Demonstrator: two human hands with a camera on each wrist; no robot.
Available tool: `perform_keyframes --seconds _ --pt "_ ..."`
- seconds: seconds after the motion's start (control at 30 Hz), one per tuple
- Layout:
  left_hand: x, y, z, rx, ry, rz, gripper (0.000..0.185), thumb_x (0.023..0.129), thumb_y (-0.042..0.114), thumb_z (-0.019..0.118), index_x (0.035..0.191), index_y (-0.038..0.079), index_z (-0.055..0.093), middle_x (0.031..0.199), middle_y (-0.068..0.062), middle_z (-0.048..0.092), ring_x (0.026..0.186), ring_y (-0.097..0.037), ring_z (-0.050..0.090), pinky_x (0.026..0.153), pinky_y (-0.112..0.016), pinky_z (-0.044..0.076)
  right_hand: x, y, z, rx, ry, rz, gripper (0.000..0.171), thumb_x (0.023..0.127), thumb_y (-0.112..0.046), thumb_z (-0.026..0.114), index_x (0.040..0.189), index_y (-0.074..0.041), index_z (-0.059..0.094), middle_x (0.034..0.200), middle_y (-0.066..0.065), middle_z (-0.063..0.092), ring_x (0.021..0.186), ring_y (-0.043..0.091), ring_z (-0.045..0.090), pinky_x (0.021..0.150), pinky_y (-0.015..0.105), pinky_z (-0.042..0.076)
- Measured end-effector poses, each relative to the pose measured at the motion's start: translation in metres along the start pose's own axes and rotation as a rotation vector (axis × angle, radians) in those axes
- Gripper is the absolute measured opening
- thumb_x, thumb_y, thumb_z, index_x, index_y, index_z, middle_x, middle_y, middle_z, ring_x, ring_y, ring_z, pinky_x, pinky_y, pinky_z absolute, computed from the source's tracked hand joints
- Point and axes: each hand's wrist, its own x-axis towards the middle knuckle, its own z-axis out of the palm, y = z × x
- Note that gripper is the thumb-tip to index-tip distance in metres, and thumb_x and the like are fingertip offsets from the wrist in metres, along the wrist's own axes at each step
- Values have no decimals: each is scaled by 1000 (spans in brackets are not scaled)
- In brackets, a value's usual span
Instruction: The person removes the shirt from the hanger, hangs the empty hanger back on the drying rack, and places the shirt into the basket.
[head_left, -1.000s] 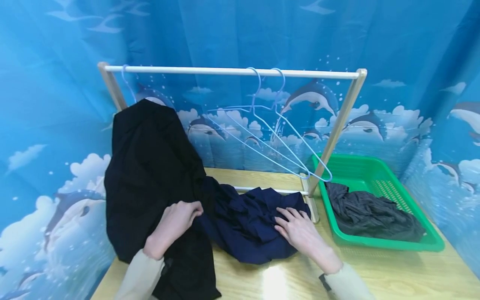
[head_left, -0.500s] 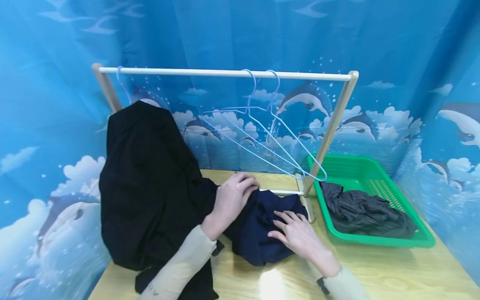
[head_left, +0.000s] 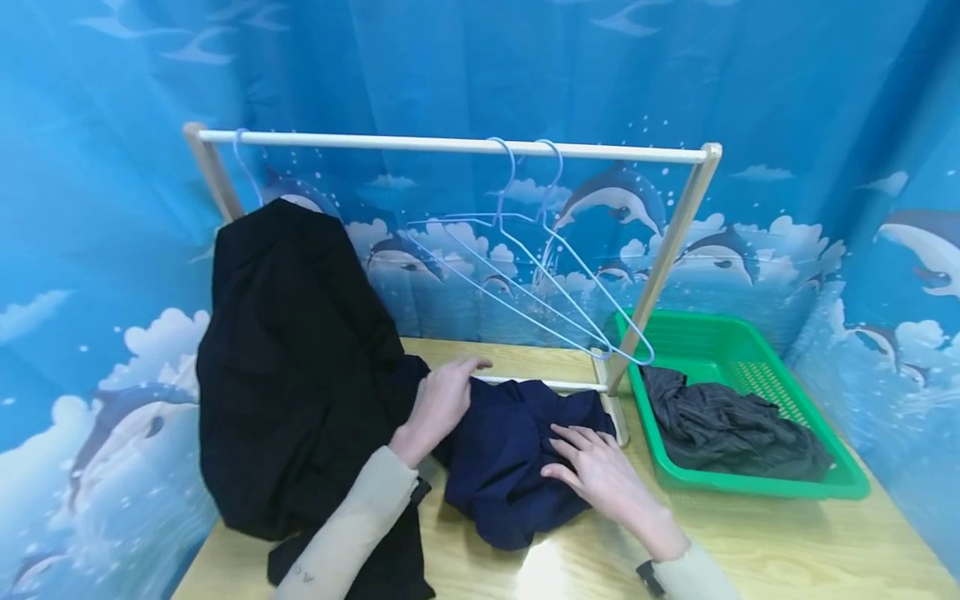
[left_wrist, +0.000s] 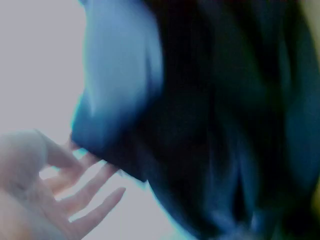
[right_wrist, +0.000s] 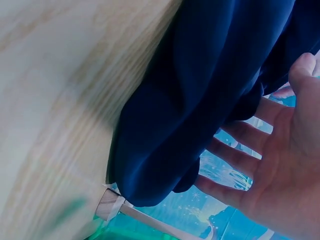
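Head view shows your left hand [head_left: 438, 400] lying flat, fingers straight, on the navy garment [head_left: 510, 458] crumpled on the counter [head_left: 750, 542] beneath the rack [head_left: 450, 146]; your right hand [head_left: 600, 471] presses it with spread fingers. You seem to be smoothing it out; next, find an edge to pinch and lift.

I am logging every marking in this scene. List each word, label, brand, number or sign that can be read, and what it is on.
None can be read.
The left sleeve bears small dark marks near the elbow, too small and tilted to read.
The navy garment, green basket and dolphin backdrop show no lettering.
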Motion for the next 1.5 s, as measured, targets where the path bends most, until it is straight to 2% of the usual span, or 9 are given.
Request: perform_keyframes --seconds 0.07,0.23,0.3,0.5,0.63,0.9,1.1,1.3,1.5 --pt "4 -17 -7 75 -75 -53 49 89 -10 64 130 17 67 126 -6 69 109 -30 66 77 -43 57 -1 1 -1 -1 -13 6 61 94 -58 57 123 -6 72 137 10 64 123 35 59 95 56 48" --pt "2 -53 -6 156 -538 -155 63 87 0 74 146 10 53 150 -13 50 141 -38 40 110 -62 35 -1 0 -5 -25 -77 23 74 89 -70 54 127 -8 71 141 9 61 126 34 58 98 59 46" --pt "-2 -61 0 159 -607 -165 66 85 5 79 146 9 53 151 -14 49 142 -39 37 112 -67 29 -1 -1 -6 -31 -102 16 79 86 -75 54 128 -9 70 142 9 60 127 34 57 98 60 46" --pt "-6 -67 19 279 -357 -54 28 88 -1 71 112 13 77 113 -12 73 112 -39 60 104 -69 36 -2 -1 -10 -23 -170 -8 88 74 -76 67 132 -10 68 144 10 58 126 35 57 95 62 46" --pt "3 -57 11 341 -195 -13 31 97 -1 55 110 17 77 97 -11 74 92 -37 67 92 -64 46 -4 -1 -9 -11 -205 -24 82 72 -68 76 128 -9 70 144 10 58 126 35 57 93 63 47" --pt "21 13 -19 294 109 106 32 91 -2 66 118 14 60 94 -7 70 54 -25 59 43 -36 44 -8 -4 -3 -75 -133 -15 63 72 -56 82 111 -6 75 124 12 68 119 32 61 90 56 50" --pt "-6 50 3 188 -144 268 33 98 1 59 127 16 59 106 -5 73 74 -23 69 54 -33 53 -13 2 -2 13 -71 -11 64 70 -33 87 121 1 70 125 16 67 117 33 62 90 56 50" --pt "-20 34 19 110 -360 272 38 101 1 55 136 15 60 123 -4 71 102 -24 71 76 -38 59 -11 22 -16 94 -64 -102 49 80 -14 84 125 -2 69 125 16 67 113 35 65 91 51 54" --pt "-13 14 -7 -55 -506 185 59 94 -7 61 147 17 51 143 -10 59 119 -25 62 89 -37 54 -8 26 -40 130 119 86 41 96 -18 71 135 -7 65 132 14 65 118 34 63 92 50 53"
